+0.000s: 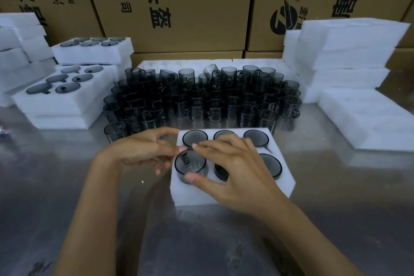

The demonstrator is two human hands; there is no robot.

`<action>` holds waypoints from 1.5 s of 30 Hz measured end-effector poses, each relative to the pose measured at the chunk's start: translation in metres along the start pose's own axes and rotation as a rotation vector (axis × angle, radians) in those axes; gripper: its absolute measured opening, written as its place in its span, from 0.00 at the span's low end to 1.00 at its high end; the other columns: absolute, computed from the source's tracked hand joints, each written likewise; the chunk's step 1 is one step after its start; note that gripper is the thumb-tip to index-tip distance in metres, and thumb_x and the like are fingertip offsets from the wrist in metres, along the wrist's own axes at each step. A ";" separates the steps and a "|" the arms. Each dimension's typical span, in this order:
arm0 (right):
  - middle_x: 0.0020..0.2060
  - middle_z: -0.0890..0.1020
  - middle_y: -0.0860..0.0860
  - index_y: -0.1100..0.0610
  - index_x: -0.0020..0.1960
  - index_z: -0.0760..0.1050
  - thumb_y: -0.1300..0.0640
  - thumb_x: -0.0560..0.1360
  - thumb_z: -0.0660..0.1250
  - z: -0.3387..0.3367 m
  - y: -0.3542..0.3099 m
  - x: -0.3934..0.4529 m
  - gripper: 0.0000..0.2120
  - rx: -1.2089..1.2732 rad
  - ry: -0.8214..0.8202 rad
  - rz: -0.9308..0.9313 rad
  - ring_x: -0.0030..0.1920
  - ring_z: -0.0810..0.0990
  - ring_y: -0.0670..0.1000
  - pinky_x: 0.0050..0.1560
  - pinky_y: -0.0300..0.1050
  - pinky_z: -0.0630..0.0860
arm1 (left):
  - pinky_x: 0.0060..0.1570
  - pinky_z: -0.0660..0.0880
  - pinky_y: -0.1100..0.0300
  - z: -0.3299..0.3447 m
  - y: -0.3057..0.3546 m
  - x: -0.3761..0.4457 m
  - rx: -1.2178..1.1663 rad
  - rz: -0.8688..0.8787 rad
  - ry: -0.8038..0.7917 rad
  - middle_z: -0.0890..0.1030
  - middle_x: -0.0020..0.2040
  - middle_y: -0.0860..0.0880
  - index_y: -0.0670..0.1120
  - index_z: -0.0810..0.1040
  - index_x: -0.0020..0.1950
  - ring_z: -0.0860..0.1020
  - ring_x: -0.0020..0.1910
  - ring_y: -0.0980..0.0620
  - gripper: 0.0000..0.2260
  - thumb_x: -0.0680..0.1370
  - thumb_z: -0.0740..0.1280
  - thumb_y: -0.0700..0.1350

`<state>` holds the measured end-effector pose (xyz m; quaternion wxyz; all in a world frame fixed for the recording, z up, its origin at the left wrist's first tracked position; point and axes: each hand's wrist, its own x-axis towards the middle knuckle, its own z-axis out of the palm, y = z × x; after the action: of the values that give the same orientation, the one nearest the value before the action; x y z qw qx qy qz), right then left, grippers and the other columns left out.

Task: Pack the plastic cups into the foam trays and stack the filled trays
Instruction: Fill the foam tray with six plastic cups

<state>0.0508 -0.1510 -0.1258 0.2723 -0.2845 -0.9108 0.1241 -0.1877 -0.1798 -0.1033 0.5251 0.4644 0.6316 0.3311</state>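
Six smoky cups point(190, 163) sit in white foam tray point(226, 192).

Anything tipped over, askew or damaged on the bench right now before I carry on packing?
A few cups in the back row of the loose cup pile are tilted, one leaning clearly off upright. The front-left cup in the foam tray sits slightly proud under both hands. No spill or breakage shows.

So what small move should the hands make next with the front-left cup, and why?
Probably press the smoky grey plastic cup straight down. It stands higher and looks slightly tilted in the white foam tray, while the right hand pinches its rim and the left hand touches it.
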 end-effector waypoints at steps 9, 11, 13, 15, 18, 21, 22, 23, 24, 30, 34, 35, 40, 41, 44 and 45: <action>0.74 0.69 0.40 0.36 0.65 0.77 0.35 0.78 0.61 0.000 0.014 0.004 0.18 -0.003 -0.043 0.033 0.76 0.56 0.45 0.71 0.45 0.50 | 0.27 0.75 0.61 0.003 -0.002 0.005 0.009 -0.010 0.010 0.83 0.37 0.47 0.52 0.70 0.68 0.79 0.33 0.54 0.39 0.60 0.80 0.52; 0.74 0.69 0.40 0.35 0.65 0.77 0.34 0.77 0.61 0.001 0.014 0.004 0.18 -0.013 -0.056 0.030 0.75 0.55 0.44 0.69 0.44 0.49 | 0.27 0.75 0.61 0.003 -0.002 0.007 0.025 -0.026 0.018 0.81 0.35 0.48 0.51 0.68 0.69 0.78 0.32 0.54 0.40 0.60 0.80 0.50; 0.74 0.69 0.41 0.34 0.65 0.76 0.33 0.77 0.59 0.002 0.014 0.004 0.19 -0.049 -0.081 0.030 0.76 0.55 0.45 0.70 0.46 0.49 | 0.27 0.75 0.61 0.004 -0.002 0.010 0.043 -0.051 0.022 0.79 0.33 0.48 0.51 0.65 0.71 0.77 0.30 0.54 0.39 0.63 0.78 0.47; 0.74 0.69 0.41 0.35 0.66 0.76 0.32 0.77 0.58 0.003 0.014 0.004 0.20 -0.075 -0.099 0.031 0.76 0.55 0.45 0.70 0.48 0.49 | 0.27 0.75 0.61 0.005 -0.002 0.014 0.063 -0.073 0.026 0.77 0.32 0.49 0.52 0.63 0.71 0.76 0.30 0.54 0.36 0.68 0.77 0.44; 0.74 0.70 0.41 0.35 0.65 0.77 0.32 0.76 0.59 0.002 0.015 0.006 0.21 -0.073 -0.110 0.043 0.75 0.56 0.45 0.70 0.48 0.49 | 0.27 0.75 0.61 0.004 -0.001 0.016 0.093 -0.088 0.033 0.76 0.33 0.48 0.51 0.63 0.71 0.76 0.29 0.54 0.32 0.73 0.75 0.40; 0.73 0.70 0.41 0.34 0.65 0.77 0.32 0.76 0.60 0.002 0.015 0.008 0.20 -0.077 -0.117 0.040 0.75 0.56 0.46 0.70 0.49 0.49 | 0.28 0.75 0.61 0.004 0.000 0.016 0.131 -0.086 0.034 0.76 0.35 0.46 0.50 0.62 0.71 0.76 0.30 0.53 0.31 0.74 0.74 0.40; 0.73 0.70 0.40 0.34 0.65 0.77 0.32 0.76 0.59 0.002 0.016 0.008 0.21 -0.071 -0.116 0.042 0.75 0.56 0.45 0.70 0.48 0.49 | 0.28 0.75 0.60 0.005 0.000 0.015 0.144 -0.082 0.034 0.76 0.35 0.46 0.50 0.62 0.71 0.76 0.31 0.53 0.30 0.74 0.74 0.41; 0.73 0.70 0.40 0.34 0.65 0.77 0.31 0.76 0.59 0.003 0.016 0.008 0.21 -0.057 -0.115 0.050 0.75 0.56 0.44 0.70 0.48 0.49 | 0.28 0.75 0.60 0.006 0.000 0.014 0.155 -0.075 0.035 0.76 0.36 0.46 0.50 0.62 0.71 0.76 0.31 0.52 0.30 0.75 0.74 0.41; 0.73 0.70 0.39 0.34 0.65 0.77 0.32 0.76 0.59 0.003 0.017 0.006 0.21 -0.042 -0.111 0.056 0.75 0.56 0.43 0.70 0.47 0.49 | 0.28 0.75 0.59 0.007 0.000 0.012 0.164 -0.067 0.035 0.77 0.37 0.46 0.50 0.62 0.71 0.76 0.32 0.52 0.29 0.75 0.74 0.42; 0.71 0.71 0.39 0.34 0.65 0.77 0.31 0.75 0.56 0.006 0.019 0.003 0.23 -0.024 -0.075 0.047 0.74 0.57 0.41 0.68 0.43 0.51 | 0.29 0.75 0.58 0.007 -0.001 0.001 0.131 -0.031 -0.029 0.80 0.40 0.45 0.53 0.65 0.69 0.79 0.37 0.50 0.39 0.64 0.82 0.54; 0.71 0.71 0.38 0.34 0.66 0.76 0.31 0.75 0.55 0.007 0.019 0.003 0.23 -0.049 -0.079 0.045 0.73 0.57 0.41 0.68 0.43 0.51 | 0.31 0.77 0.59 0.007 0.001 0.001 0.110 -0.047 -0.044 0.80 0.37 0.47 0.52 0.62 0.72 0.81 0.35 0.52 0.41 0.64 0.78 0.48; 0.71 0.71 0.39 0.34 0.65 0.76 0.30 0.75 0.55 0.008 0.019 0.003 0.23 -0.057 -0.081 0.045 0.73 0.57 0.41 0.67 0.43 0.51 | 0.31 0.78 0.58 0.008 0.002 0.002 0.105 -0.053 -0.046 0.80 0.37 0.47 0.52 0.61 0.72 0.81 0.35 0.51 0.41 0.64 0.78 0.47; 0.72 0.71 0.39 0.34 0.64 0.76 0.30 0.75 0.57 0.008 0.020 0.007 0.22 -0.064 -0.085 0.053 0.73 0.56 0.41 0.66 0.43 0.50 | 0.34 0.80 0.58 0.008 0.002 0.005 0.076 -0.082 -0.063 0.84 0.37 0.49 0.52 0.59 0.73 0.84 0.37 0.48 0.42 0.65 0.77 0.44; 0.72 0.71 0.39 0.34 0.64 0.76 0.30 0.75 0.57 0.008 0.019 0.006 0.22 -0.057 -0.082 0.053 0.73 0.56 0.41 0.66 0.43 0.50 | 0.34 0.80 0.57 0.007 0.002 0.005 0.078 -0.083 -0.058 0.84 0.39 0.48 0.52 0.60 0.73 0.84 0.39 0.47 0.42 0.64 0.78 0.44; 0.72 0.71 0.39 0.36 0.65 0.77 0.31 0.76 0.58 0.006 0.017 0.004 0.22 -0.079 -0.073 0.030 0.73 0.58 0.42 0.68 0.43 0.52 | 0.37 0.81 0.54 0.008 0.001 0.003 0.093 -0.094 -0.039 0.84 0.48 0.43 0.54 0.61 0.72 0.84 0.44 0.43 0.40 0.66 0.79 0.44; 0.71 0.72 0.39 0.37 0.64 0.78 0.32 0.76 0.58 0.005 0.016 0.004 0.22 -0.076 -0.041 0.033 0.73 0.61 0.42 0.69 0.45 0.54 | 0.38 0.81 0.53 0.009 0.001 0.002 0.105 -0.110 -0.034 0.84 0.50 0.41 0.55 0.61 0.72 0.84 0.45 0.42 0.38 0.69 0.79 0.43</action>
<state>0.0524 -0.1360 -0.1343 0.2407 -0.3070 -0.9154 0.0997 -0.1792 -0.1780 -0.1052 0.5281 0.4616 0.6636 0.2601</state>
